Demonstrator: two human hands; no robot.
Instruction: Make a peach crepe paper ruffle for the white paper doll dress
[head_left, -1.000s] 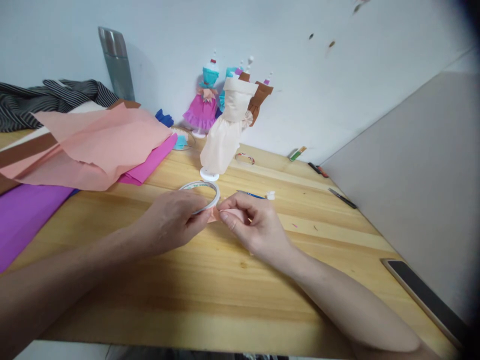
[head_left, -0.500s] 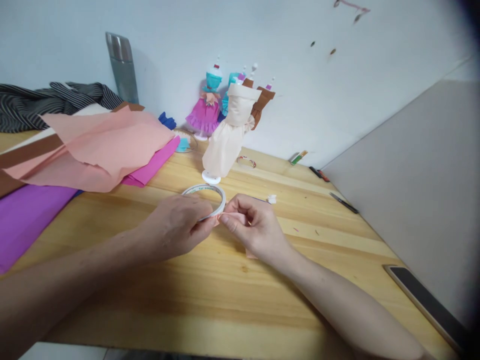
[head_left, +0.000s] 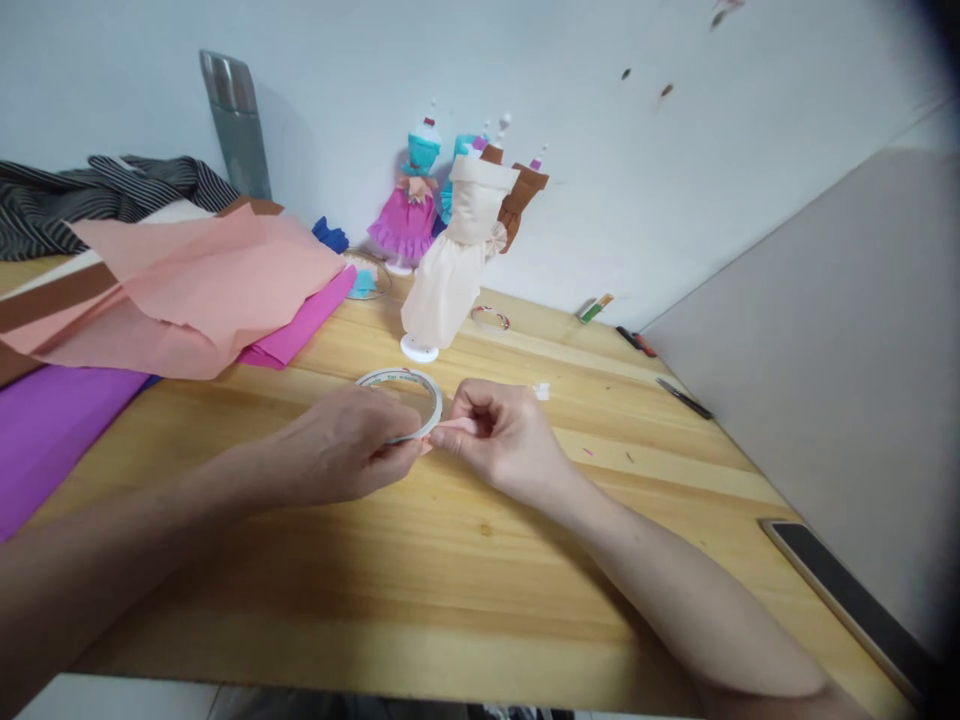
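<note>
Over the middle of the wooden table, my left hand [head_left: 349, 445] is closed on a white roll of tape [head_left: 435, 405], its fingers passing through the ring. Beside it my right hand [head_left: 499, 435] pinches a small strip of pink paper [head_left: 459, 426], which reaches to the roll's lower right edge. The fingertips of both hands are close together. Behind them a small dress form in a cream paper dress [head_left: 450, 285] stands on a round white base.
Coloured paper sheets [head_left: 202, 290] and a striped cloth [head_left: 112, 195] lie at the left, near a bottle [head_left: 240, 130]. More dressed forms [head_left: 409, 215] stand by the wall. A bracelet [head_left: 491, 319], a cutter [head_left: 684, 398] and a phone [head_left: 840, 600] are farther right.
The view has shifted slightly. The pink paper that hung below my right hand is no longer visible there. Both hands keep their holds.
</note>
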